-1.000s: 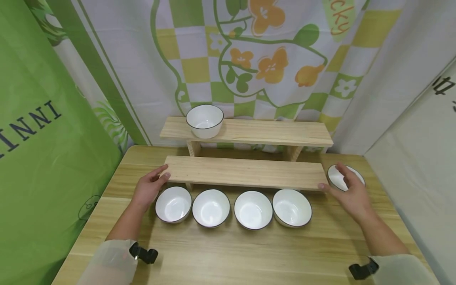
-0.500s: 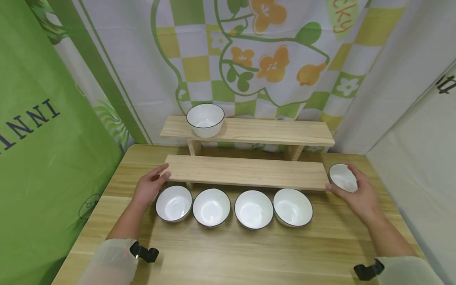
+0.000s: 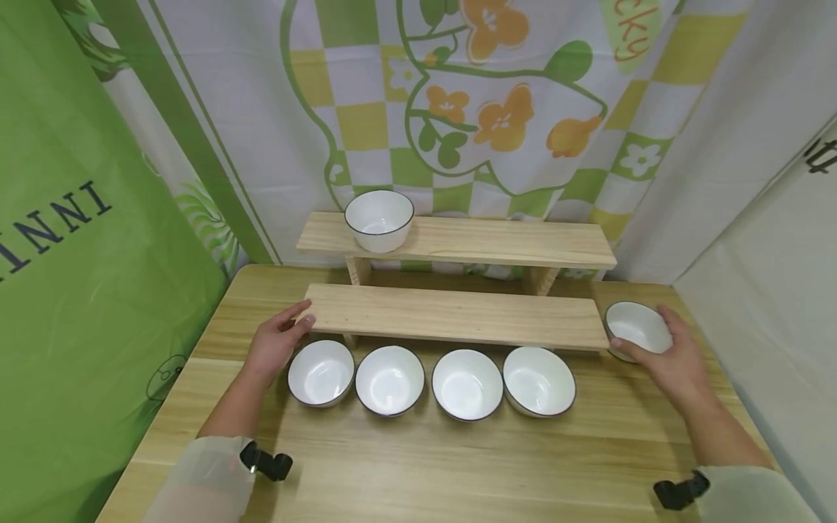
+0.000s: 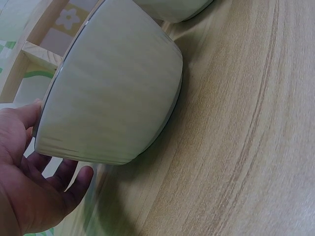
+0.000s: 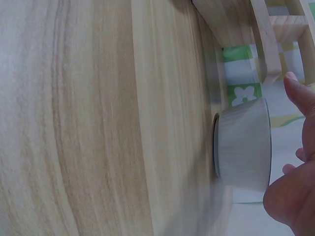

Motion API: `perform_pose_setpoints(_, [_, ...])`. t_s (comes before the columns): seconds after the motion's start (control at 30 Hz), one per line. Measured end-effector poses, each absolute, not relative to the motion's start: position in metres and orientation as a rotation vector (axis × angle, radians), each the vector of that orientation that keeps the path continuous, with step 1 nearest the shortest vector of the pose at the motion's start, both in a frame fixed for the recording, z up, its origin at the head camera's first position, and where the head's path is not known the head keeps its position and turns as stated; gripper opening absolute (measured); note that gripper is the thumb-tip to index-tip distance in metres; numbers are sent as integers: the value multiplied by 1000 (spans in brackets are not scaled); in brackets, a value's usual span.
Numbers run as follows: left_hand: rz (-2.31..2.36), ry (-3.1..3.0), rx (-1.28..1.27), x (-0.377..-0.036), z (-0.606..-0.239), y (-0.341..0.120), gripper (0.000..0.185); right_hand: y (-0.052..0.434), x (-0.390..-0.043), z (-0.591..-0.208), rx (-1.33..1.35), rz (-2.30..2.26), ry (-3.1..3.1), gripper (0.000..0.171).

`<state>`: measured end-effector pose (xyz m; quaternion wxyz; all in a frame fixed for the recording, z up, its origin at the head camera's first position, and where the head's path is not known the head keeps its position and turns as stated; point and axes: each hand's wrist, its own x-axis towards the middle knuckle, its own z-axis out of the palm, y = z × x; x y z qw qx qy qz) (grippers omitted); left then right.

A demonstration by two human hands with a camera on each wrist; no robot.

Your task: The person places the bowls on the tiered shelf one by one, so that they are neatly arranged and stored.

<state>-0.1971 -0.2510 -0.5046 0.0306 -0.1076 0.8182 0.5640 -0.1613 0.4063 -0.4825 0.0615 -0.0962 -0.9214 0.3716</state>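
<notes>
My left hand (image 3: 271, 352) touches the left end of a two-tier wooden shelf (image 3: 451, 314), thumb at its front corner. Beneath that end stands a white bowl (image 3: 321, 373); in the left wrist view the same bowl (image 4: 108, 83) hides part of the shelf, with relaxed fingers beside it. My right hand (image 3: 680, 367) spans another white, dark-rimmed bowl (image 3: 637, 327) right of the shelf, thumb over the near rim and fingers at the right side. In the right wrist view this bowl (image 5: 243, 147) sits upright on the table, and the thumb is stretched out.
More white bowls stand in a row before the shelf: one (image 3: 390, 381), one (image 3: 467, 385) and one (image 3: 539, 381). A further bowl (image 3: 379, 221) rests on the upper board (image 3: 503, 240). A patterned curtain (image 3: 458, 116) hangs behind the wooden table (image 3: 445, 468).
My right hand has left the shelf's right end and moved right to the bowl beside it, spreading round it. My left hand stays at the shelf's left end.
</notes>
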Motion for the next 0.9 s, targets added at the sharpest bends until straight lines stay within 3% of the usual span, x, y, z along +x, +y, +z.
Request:
perform_pose_setpoints(0.43, [1748, 2502, -330, -198, -506, -253, 64, 423, -165, -498, -259, 1108, -2797, 115])
perform_pose_setpoints(0.9, [1742, 2494, -334, -197, -505, -254, 65, 428, -167, -509, -323, 1435, -2763, 125])
